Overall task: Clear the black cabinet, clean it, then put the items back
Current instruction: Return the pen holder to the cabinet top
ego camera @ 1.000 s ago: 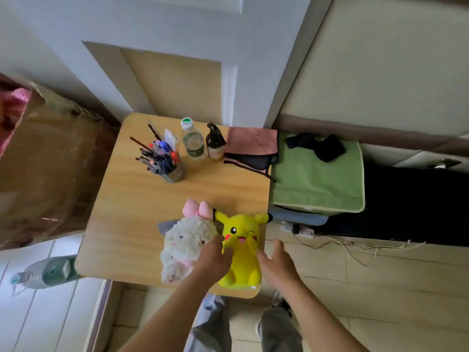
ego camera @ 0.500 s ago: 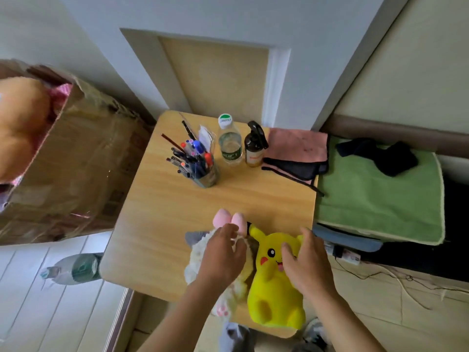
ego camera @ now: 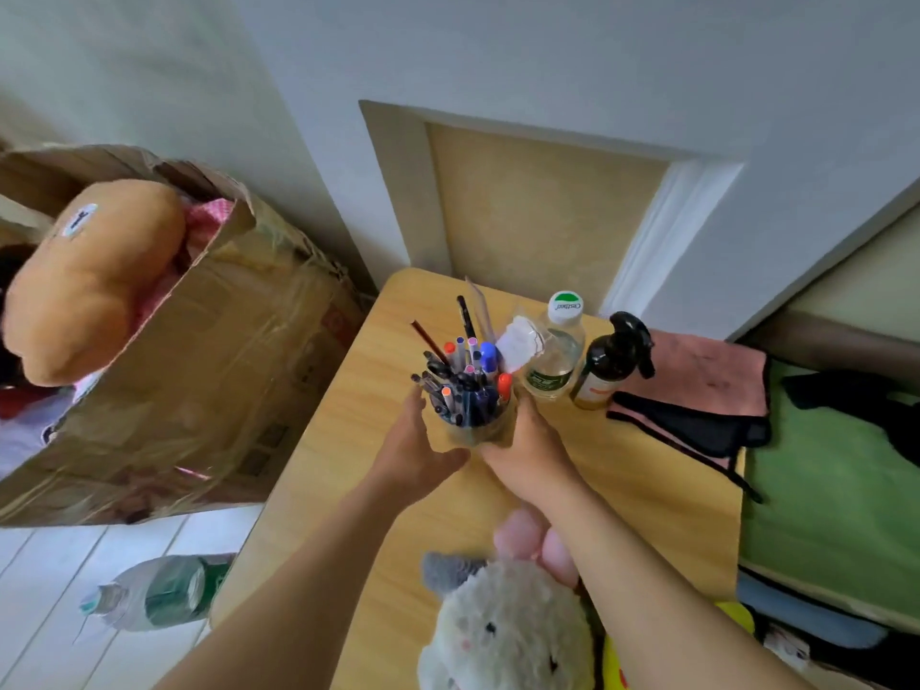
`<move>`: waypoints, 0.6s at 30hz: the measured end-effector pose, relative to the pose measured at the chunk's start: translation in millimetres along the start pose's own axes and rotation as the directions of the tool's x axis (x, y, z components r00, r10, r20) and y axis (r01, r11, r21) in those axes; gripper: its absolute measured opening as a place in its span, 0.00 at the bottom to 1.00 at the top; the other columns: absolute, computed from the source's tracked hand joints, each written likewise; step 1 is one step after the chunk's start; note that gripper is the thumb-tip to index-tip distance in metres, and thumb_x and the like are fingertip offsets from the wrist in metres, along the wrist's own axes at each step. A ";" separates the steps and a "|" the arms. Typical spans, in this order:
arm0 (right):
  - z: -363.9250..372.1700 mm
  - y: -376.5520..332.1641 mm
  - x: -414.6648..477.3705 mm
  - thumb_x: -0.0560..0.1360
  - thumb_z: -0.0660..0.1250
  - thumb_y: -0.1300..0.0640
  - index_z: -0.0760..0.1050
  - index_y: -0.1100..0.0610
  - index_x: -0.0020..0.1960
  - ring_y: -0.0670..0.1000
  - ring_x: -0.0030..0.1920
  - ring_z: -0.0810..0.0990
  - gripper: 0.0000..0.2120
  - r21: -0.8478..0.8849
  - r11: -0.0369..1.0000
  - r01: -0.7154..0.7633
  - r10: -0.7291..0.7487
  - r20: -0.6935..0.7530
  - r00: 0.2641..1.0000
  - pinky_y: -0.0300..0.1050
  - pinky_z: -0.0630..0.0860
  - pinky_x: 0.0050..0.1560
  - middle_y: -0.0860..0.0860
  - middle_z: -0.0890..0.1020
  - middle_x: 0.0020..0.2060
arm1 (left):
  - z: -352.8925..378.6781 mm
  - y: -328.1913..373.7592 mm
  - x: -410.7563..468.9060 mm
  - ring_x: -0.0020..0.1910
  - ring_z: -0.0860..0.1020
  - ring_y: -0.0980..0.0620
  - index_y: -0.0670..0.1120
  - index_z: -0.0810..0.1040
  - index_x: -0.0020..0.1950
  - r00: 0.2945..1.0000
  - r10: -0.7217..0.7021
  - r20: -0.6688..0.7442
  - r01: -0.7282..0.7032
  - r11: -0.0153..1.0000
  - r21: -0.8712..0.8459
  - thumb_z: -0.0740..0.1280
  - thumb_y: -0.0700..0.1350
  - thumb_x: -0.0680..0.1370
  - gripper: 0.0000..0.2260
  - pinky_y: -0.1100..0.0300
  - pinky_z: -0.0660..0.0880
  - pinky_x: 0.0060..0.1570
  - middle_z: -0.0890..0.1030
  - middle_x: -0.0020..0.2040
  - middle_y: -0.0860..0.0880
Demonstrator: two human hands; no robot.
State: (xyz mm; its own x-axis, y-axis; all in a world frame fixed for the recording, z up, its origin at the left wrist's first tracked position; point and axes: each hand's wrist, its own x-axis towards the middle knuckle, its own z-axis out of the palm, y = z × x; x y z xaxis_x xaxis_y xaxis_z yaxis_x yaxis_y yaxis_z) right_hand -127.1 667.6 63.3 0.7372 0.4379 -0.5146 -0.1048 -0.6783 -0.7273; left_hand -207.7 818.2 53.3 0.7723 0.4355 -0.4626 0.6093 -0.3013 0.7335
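- Both hands have left the plush toys (ego camera: pixel 508 629) — left hand (ego camera: pixel 413 455) and right hand (ego camera: pixel 527 455) now clasp the pen holder (ego camera: pixel 473 425) from either side.
- Head view: the holder is at the middle of the wooden table (ego camera: pixel 622 490) — just beside the water bottle (ego camera: pixel 555 356).

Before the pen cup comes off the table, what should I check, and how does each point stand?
1. Left hand grips the pen cup: ok.
2. Right hand grips its other side: ok.
3. Cup upright, pens standing inside: ok.
4. Gap to the water bottle: cannot tell; it stands very close beside the cup's rim.
5. Base clear of the table: cannot tell; the hands hide it.
6. Way back toward the person: probably not ok; the white plush toy lies under the right forearm.
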 end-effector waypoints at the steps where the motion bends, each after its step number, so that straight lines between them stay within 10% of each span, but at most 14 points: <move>1: 3.4 1.0 8.1 0.73 0.75 0.52 0.56 0.42 0.78 0.51 0.69 0.73 0.41 0.011 1.000 0.015 -0.015 -0.005 1.000 0.45 0.71 0.64 0.46 0.75 0.69 | 0.5 -3.7 7.9 0.73 0.67 0.48 0.51 0.56 0.79 0.998 0.048 0.029 -0.048 0.999 0.002 0.80 0.46 0.70 0.45 0.49 0.69 0.70 0.68 0.74 0.52; 18: -29.6 -53.6 -73.4 0.67 0.80 0.46 0.65 0.27 0.58 0.39 0.54 0.78 0.31 0.094 0.983 0.159 -0.156 -0.048 0.987 0.36 0.73 0.48 0.36 0.82 0.51 | -56.0 60.1 -77.1 0.59 0.80 0.53 0.56 0.67 0.67 0.986 0.162 0.025 -0.164 0.975 0.149 0.77 0.56 0.71 0.29 0.59 0.80 0.54 0.78 0.64 0.57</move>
State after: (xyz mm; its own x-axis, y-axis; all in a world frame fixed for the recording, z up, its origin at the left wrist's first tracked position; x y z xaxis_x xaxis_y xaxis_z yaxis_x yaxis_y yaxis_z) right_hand -155.8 654.4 153.5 0.7757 0.5092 -0.3728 -0.0479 -0.5415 -0.8393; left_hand -240.7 814.0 161.0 0.8651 0.3597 -0.3497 0.4942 -0.4918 0.7169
